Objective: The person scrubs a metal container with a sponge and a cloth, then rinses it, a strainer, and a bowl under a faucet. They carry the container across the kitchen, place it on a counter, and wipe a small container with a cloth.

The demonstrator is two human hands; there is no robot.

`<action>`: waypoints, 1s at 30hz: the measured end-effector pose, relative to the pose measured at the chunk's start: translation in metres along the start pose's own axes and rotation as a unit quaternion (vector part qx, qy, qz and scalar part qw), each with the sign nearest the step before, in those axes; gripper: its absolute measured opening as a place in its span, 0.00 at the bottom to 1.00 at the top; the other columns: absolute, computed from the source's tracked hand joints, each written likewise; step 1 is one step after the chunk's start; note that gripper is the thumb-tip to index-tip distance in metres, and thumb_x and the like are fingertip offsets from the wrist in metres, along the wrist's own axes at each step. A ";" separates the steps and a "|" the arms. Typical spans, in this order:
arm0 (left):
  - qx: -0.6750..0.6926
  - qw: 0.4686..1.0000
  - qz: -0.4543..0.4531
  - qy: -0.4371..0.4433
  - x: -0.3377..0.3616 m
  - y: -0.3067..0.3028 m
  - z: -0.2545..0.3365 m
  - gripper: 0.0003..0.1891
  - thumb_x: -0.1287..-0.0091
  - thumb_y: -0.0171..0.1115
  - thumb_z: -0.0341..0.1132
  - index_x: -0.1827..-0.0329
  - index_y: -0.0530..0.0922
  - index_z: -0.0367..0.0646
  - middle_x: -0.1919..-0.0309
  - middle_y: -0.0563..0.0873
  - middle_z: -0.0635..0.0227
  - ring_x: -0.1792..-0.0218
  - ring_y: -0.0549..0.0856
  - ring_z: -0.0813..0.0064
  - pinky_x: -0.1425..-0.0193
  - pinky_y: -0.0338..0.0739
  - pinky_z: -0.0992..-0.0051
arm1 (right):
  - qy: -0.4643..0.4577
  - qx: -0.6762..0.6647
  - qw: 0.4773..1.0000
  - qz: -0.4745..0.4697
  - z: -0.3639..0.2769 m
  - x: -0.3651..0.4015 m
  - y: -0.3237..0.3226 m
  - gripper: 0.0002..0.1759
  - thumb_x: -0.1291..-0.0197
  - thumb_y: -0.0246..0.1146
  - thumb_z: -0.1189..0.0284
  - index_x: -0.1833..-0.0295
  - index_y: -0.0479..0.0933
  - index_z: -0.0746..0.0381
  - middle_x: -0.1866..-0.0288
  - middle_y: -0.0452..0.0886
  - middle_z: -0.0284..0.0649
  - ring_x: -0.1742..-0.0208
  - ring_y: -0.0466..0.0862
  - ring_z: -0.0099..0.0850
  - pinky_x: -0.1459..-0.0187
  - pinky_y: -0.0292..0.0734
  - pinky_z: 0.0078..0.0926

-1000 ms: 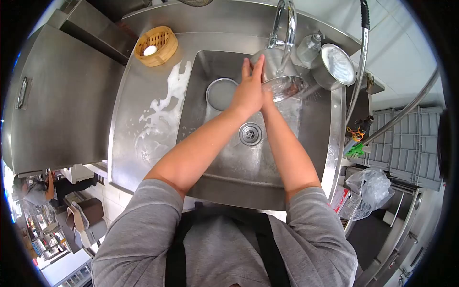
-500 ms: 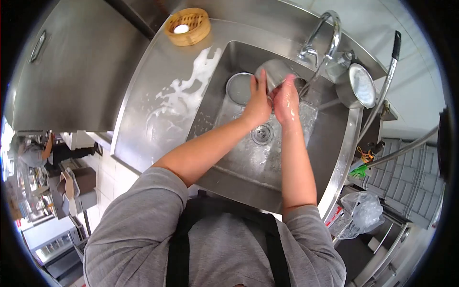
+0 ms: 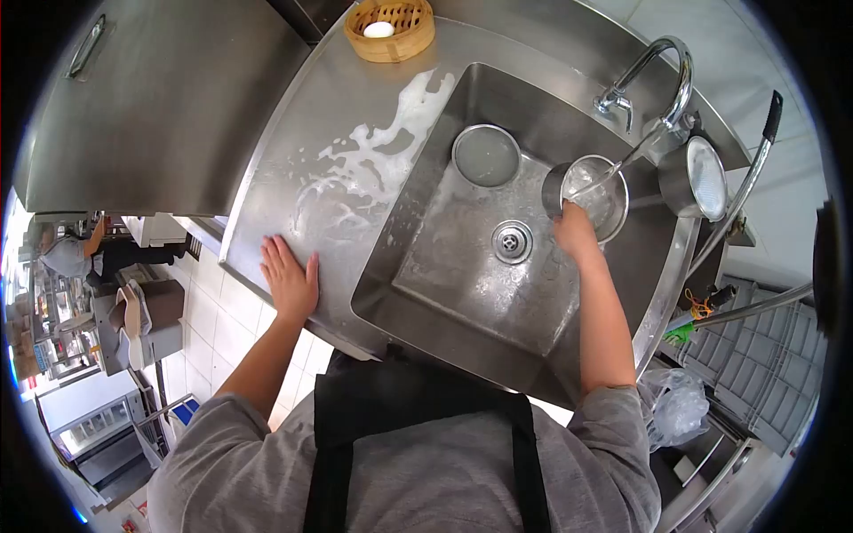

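Note:
My left hand [image 3: 291, 277] lies flat on the steel counter [image 3: 267, 191] near its front edge, fingers spread, holding nothing. My right hand [image 3: 576, 231] grips the near rim of a round metal pot [image 3: 553, 192] inside the sink [image 3: 462, 324]. Water from the curved faucet [image 3: 682, 75] runs into this pot, whose mouth is tilted towards me. To its left, a round metal container [image 3: 486, 155] with cloudy liquid sits on the sink floor, touched by neither hand. White foam [image 3: 413, 111] is spread over the counter left of the sink.
A bamboo steamer [image 3: 404, 40] with a white round item [image 3: 378, 29] stands at the back left. Another metal pot [image 3: 680, 182] rests at the sink's right rim, beside a black-handled hose [image 3: 771, 115]. A person [image 3: 71, 256] is in the far left background.
My left hand has left the pot and moved down-left onto the counter, opening flat. The pot has shifted right and under the water stream, with my right hand on its rim.

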State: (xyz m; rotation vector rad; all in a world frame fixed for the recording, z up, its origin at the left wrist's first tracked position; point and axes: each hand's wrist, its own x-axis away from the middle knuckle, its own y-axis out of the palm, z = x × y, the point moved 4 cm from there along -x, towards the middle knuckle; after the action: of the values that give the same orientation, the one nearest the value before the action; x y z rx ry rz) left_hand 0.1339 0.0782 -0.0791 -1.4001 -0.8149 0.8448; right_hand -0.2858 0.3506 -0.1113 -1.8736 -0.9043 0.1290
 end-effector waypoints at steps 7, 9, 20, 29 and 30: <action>0.059 0.974 0.118 0.186 -0.175 0.016 0.179 0.42 0.32 0.47 0.60 0.29 0.57 0.29 0.30 0.61 0.43 0.27 0.59 0.55 0.24 0.49 0.62 | 0.020 0.025 0.999 0.012 -0.008 -0.008 0.021 0.15 0.45 0.56 0.77 0.51 0.74 0.70 0.55 0.80 0.60 0.50 0.79 0.56 0.48 0.73 0.46; 0.087 0.958 0.105 0.253 -0.207 0.017 0.235 0.41 0.31 0.46 0.60 0.28 0.55 0.31 0.28 0.59 0.47 0.26 0.58 0.56 0.23 0.49 0.62 | 0.004 0.044 0.998 0.034 -0.014 -0.004 0.016 0.15 0.45 0.56 0.76 0.51 0.75 0.70 0.56 0.80 0.60 0.52 0.80 0.56 0.49 0.74 0.47; 0.121 0.780 -0.090 0.607 -0.092 -0.030 0.248 0.44 0.37 0.60 0.53 0.25 0.52 0.40 0.25 0.54 0.54 0.25 0.54 0.55 0.23 0.46 0.58 | 0.050 0.083 0.995 0.025 0.015 0.023 -0.001 0.19 0.43 0.54 0.76 0.45 0.75 0.62 0.57 0.82 0.55 0.54 0.82 0.51 0.51 0.76 0.47; 0.051 0.960 -0.180 0.208 -0.004 -0.032 -0.036 0.71 0.62 0.77 0.60 0.25 0.39 0.32 0.25 0.42 0.41 0.24 0.43 0.45 0.25 0.41 0.46 | 0.085 0.059 0.995 -0.001 0.068 0.061 0.066 0.14 0.41 0.56 0.75 0.49 0.75 0.65 0.59 0.81 0.57 0.55 0.82 0.54 0.52 0.76 0.49; 0.026 0.967 -0.159 0.196 0.008 -0.025 -0.034 0.71 0.64 0.77 0.61 0.25 0.40 0.31 0.25 0.43 0.41 0.24 0.43 0.45 0.24 0.40 0.47 | 0.082 0.062 0.995 -0.004 0.072 0.061 0.074 0.14 0.41 0.56 0.75 0.49 0.75 0.65 0.59 0.81 0.57 0.55 0.82 0.54 0.52 0.76 0.49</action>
State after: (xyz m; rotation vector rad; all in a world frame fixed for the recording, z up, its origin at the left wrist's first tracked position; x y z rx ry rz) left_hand 0.1680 0.0692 -0.0551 -1.2907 -0.6787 0.3242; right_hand -0.2366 0.4274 -0.1890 -1.7386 -0.7738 0.0249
